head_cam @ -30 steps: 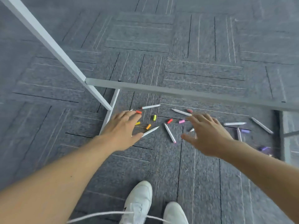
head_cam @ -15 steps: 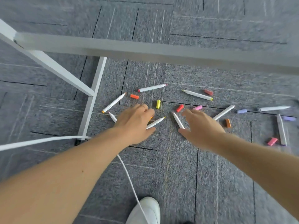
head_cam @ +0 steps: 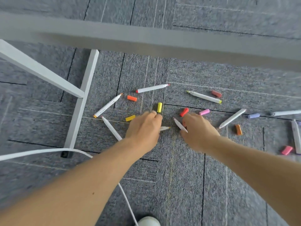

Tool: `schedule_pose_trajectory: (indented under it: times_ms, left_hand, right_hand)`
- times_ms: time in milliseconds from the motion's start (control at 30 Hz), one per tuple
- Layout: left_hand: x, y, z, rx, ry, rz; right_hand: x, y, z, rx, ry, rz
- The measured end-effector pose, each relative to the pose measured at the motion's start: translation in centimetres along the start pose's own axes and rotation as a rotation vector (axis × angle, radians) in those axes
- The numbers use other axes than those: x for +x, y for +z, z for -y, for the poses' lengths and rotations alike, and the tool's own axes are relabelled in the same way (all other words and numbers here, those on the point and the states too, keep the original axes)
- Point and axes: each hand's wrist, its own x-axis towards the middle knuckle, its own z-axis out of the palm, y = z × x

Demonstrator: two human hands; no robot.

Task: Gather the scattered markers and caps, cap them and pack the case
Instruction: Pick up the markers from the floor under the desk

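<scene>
Grey carpet tiles [head_cam: 179, 185] carry the scattered markers and caps below a white table frame [head_cam: 81, 101]. Since half a second ago, both hands have dropped lower. The left hand [head_cam: 143, 129] now curls over a yellow-tipped marker [head_cam: 164, 128], knuckles just short of the yellow cap [head_cam: 159, 107]. The right hand [head_cam: 197, 131] pinches a white marker [head_cam: 180, 125] beside the red cap [head_cam: 184, 112].

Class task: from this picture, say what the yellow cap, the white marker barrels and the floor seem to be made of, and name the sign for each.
Yellow cap: probably plastic; smooth, evenly coloured, moulded shape.
White marker barrels, such as the red-tipped one: likely plastic too; smooth, uniform white tubes.
Floor: carpet tiles; grey, fuzzy woven texture with dark seams between squares.
</scene>
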Motion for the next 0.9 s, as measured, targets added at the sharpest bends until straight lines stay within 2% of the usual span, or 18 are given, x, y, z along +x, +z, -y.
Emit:
schedule_pose_trajectory:
  times_ms: [67, 133, 233, 300, 333, 400, 533, 600, 767, 900]
  left_hand:
    - [0.2, -0.1, 0.1, -0.164, -0.029, -0.077]
    - [0.3, -1.1, 0.2, -0.511, -0.153, -0.148]
    - [0.5, -3.3, 0.9, -1.145, -0.487, -0.204]
    - [0.6, -4.2, 1.9, -1.406, -0.696, -0.318]
    - [0.5, -4.3, 2.6, -1.463, -0.794, -0.383]
    - [0.1, -3.6, 4.2, -1.409, -0.94, -0.437]
    - [-2.9, -1.5, 6.9, -0.868, -1.027, -0.318]
    - [-4.3, -1.2, 7.4, -0.715, -1.062, -0.278]
    - [-4.8, 0.2, 7.6, -0.619, -1.079, -0.146]
    - [-4.3, 0.7, 7.8, -0.642, -1.007, -0.188]
  right_hand:
    - [0.1, -0.3, -0.2, 0.132, 0.011, 0.012]
    - [0.0, -1.0, -0.3, 0.423, 0.039, -0.007]
    - [-0.1, -2.4, -1.0, 0.885, 0.101, -0.108]
    - [0.2, -3.5, -1.6, 1.007, 0.087, -0.177]
    - [0.5, -4.0, -1.9, 0.975, 0.071, -0.204]
    - [1.6, -5.1, -2.5, 0.746, 0.049, -0.239]
    - [4.0, -7.0, -4.1, 0.187, -0.022, -0.191]
    - [4.6, -7.5, -4.5, 0.008, -0.043, -0.173]
    - [6.1, -6.9, -4.4, -0.104, -0.022, -0.159]
    - [6.5, -6.4, -4.1, -0.113, 0.005, -0.129]
